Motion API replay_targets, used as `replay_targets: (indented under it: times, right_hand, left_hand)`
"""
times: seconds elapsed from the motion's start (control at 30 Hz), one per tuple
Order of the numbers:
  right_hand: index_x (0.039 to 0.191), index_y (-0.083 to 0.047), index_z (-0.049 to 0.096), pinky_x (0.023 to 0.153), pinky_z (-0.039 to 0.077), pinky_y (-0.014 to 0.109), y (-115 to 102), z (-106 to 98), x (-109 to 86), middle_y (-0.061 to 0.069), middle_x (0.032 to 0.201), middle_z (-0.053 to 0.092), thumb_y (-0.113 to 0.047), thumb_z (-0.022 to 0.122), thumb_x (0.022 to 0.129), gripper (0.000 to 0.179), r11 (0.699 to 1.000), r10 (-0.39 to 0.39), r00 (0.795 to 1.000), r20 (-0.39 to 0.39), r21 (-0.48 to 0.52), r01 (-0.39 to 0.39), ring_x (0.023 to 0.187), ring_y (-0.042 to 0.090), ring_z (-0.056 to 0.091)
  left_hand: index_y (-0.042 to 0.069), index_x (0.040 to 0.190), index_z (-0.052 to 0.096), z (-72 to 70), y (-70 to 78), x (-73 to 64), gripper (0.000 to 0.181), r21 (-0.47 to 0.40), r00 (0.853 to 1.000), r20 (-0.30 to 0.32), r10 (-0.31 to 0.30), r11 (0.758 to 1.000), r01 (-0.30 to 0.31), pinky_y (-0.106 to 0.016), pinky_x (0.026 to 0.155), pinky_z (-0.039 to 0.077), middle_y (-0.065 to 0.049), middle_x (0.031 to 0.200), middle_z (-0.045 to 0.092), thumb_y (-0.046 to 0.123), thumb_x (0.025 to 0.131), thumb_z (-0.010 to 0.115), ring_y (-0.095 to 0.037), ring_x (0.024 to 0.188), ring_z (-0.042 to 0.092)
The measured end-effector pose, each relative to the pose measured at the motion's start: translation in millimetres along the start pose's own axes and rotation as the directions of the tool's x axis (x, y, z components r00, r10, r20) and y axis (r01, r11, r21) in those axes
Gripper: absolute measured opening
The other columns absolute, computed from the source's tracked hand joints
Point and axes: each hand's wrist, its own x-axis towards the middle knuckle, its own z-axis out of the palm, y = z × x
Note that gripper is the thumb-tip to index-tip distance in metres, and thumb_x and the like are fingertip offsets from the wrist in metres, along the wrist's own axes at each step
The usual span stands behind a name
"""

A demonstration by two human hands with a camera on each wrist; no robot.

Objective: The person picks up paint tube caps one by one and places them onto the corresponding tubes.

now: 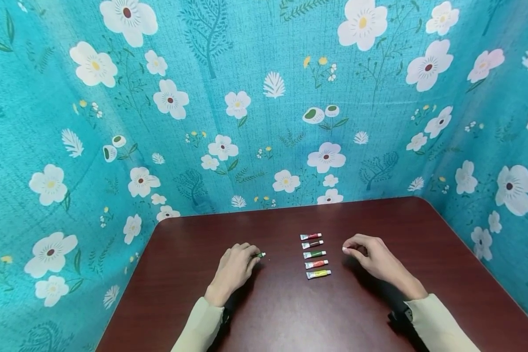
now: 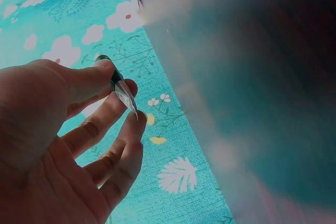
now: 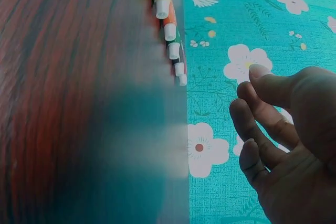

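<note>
My left hand (image 1: 236, 266) pinches a small green paint tube (image 2: 122, 88) between thumb and fingers, over the left-middle part of the table. In the left wrist view the tube's dark green end is by the thumb, and its silvery flat end points down toward the fingers. My right hand (image 1: 371, 254) is right of the row of tubes, thumb and forefinger brought together. A small white cap (image 1: 345, 250) shows at those fingertips in the head view; the right wrist view does not show it clearly. Between the hands lie a yellow tube (image 1: 319, 274), an orange tube (image 1: 317, 264) and a green tube (image 1: 314, 254).
Behind these in the same column are a brown tube (image 1: 312, 244) and a red tube (image 1: 310, 236), white caps pointing right. The dark reddish-brown table (image 1: 281, 318) has rounded far corners. A turquoise flowered curtain (image 1: 255, 127) surrounds its back and sides.
</note>
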Motion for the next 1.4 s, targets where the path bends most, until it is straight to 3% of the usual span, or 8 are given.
replay_targets:
  times: [0.2, 0.83, 1.4]
  right_hand:
    - [0.105, -0.018, 0.079, 0.068, 0.051, 0.024, -6.0, 4.8, 4.7, -0.01, 0.096, 0.072, -0.012, 0.079, 0.097, 0.01, 1.0, -0.014, 1.0, -0.002, 0.006, 0.014, 0.078, 0.006, 0.055]
    - [0.105, -0.014, 0.079, 0.066, 0.051, 0.027, -16.8, 18.2, 12.9, -0.011, 0.093, 0.07, -0.009, 0.077, 0.098, 0.009, 0.996, -0.069, 0.997, 0.044, 0.058, 0.066, 0.077, 0.005, 0.056]
    - [0.105, -0.015, 0.079, 0.067, 0.051, 0.024, -33.4, 26.7, 19.7, -0.012, 0.095, 0.07, -0.01, 0.077, 0.099, 0.008, 0.995, -0.053, 0.994, 0.096, 0.09, 0.045, 0.079, 0.005, 0.057]
  left_hand:
    - [0.02, 0.107, 0.077, 0.3, 4.7, 2.7, 0.007, -0.033, 1.0, 0.008, -0.002, 0.999, 0.002, -0.031, 0.069, 0.057, 0.005, 0.097, 0.071, 0.023, 0.101, 0.076, -0.013, 0.084, 0.06]
    - [0.019, 0.108, 0.077, 3.1, 21.3, 7.8, 0.006, -0.074, 0.998, 0.031, 0.051, 0.996, -0.049, -0.03, 0.075, 0.057, 0.003, 0.101, 0.073, 0.02, 0.102, 0.075, -0.016, 0.088, 0.062]
    - [0.019, 0.11, 0.077, 1.3, 33.2, 11.5, 0.008, -0.083, 0.995, 0.077, 0.058, 0.995, -0.052, -0.028, 0.074, 0.056, 0.004, 0.101, 0.072, 0.022, 0.103, 0.074, -0.014, 0.087, 0.06]
